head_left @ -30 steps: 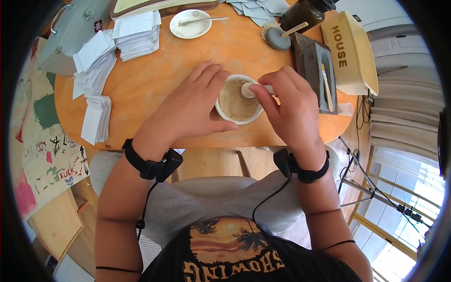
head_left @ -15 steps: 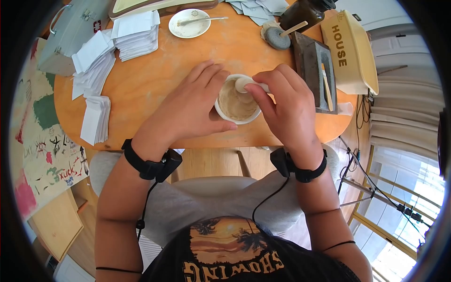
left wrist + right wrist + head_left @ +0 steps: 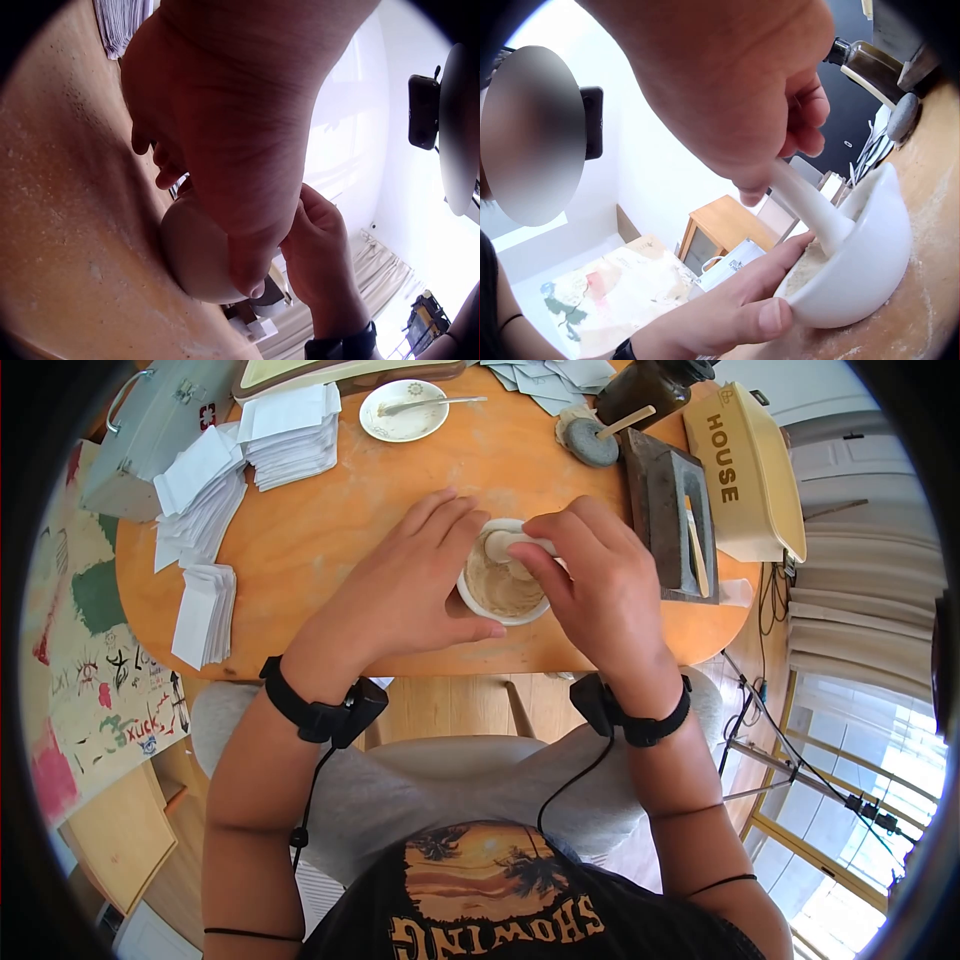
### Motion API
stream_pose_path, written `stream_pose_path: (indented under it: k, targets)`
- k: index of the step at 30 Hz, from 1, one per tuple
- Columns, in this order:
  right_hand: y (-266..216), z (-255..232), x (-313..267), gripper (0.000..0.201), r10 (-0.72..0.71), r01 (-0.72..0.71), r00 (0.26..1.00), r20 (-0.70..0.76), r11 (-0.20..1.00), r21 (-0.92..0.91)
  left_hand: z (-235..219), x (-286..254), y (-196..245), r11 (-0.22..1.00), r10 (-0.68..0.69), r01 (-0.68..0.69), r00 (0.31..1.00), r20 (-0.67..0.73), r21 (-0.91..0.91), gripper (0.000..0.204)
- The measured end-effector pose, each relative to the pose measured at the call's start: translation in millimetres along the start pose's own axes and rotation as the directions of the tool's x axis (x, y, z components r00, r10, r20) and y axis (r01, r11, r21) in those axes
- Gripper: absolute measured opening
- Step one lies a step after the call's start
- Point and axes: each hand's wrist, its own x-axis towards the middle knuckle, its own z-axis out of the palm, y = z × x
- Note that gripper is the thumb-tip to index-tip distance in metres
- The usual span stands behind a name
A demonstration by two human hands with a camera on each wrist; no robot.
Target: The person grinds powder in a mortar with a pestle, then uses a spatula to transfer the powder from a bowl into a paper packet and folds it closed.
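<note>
A white mortar (image 3: 870, 277) stands on the wooden table, with beige powder (image 3: 505, 595) inside. My left hand (image 3: 400, 580) steadies it from the left, thumb on the near side and fingers round the far side. In my right hand (image 3: 605, 585) is a white pestle (image 3: 816, 214), pinched by its handle between thumb and fingers. The pestle slants down into the powder, its thick head close to the mortar's far wall. In the left wrist view, my left thumb lies over the mortar's outer wall.
Stacks of folded white paper (image 3: 290, 435) lie at the left near a grey metal case (image 3: 150, 440). Beyond the mortar sits a small dish (image 3: 400, 422) with a thin utensil. On the right are a grey stone (image 3: 592, 442), a dark tray (image 3: 645, 510) and a cream HOUSE box (image 3: 750, 480).
My right hand has moved the pestle head leftward along the far side of the mortar. The left hand and the mortar have stayed nearly in place.
</note>
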Motion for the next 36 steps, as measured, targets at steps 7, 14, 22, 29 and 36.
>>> stream_pose_path:
  k: [7,14,22,29,36]
  targets:
    - [-1.1,1.7,0.3,0.018,-0.016,0.016,1.000,0.025,1.000,0.012,0.1,0.2,0.2,1.000,0.010,-0.010,1.000,-0.014,-0.013,0.108]
    - [-4.8,-0.8,-0.1,0.019,-0.025,0.025,1.000,-0.005,0.999,0.038,0.1,1.1,0.7,1.000,0.005,-0.005,1.000,-0.009,-0.011,0.108]
    - [-3.9,4.0,-2.5,0.020,-0.019,0.017,0.999,0.042,0.999,0.048,-0.3,0.3,-0.3,1.000,0.005,-0.005,1.000,-0.008,-0.013,0.108]
    - [-5.4,0.0,-1.2,0.019,-0.021,0.019,1.000,0.020,0.996,0.089,1.3,0.5,-1.3,1.000,0.015,-0.015,1.000,-0.012,-0.011,0.108]
    - [-6.1,3.3,-2.3,0.019,-0.024,0.022,0.999,0.028,0.997,0.079,1.0,-0.2,-2.1,1.000,0.018,-0.018,1.000,-0.014,-0.015,0.110]
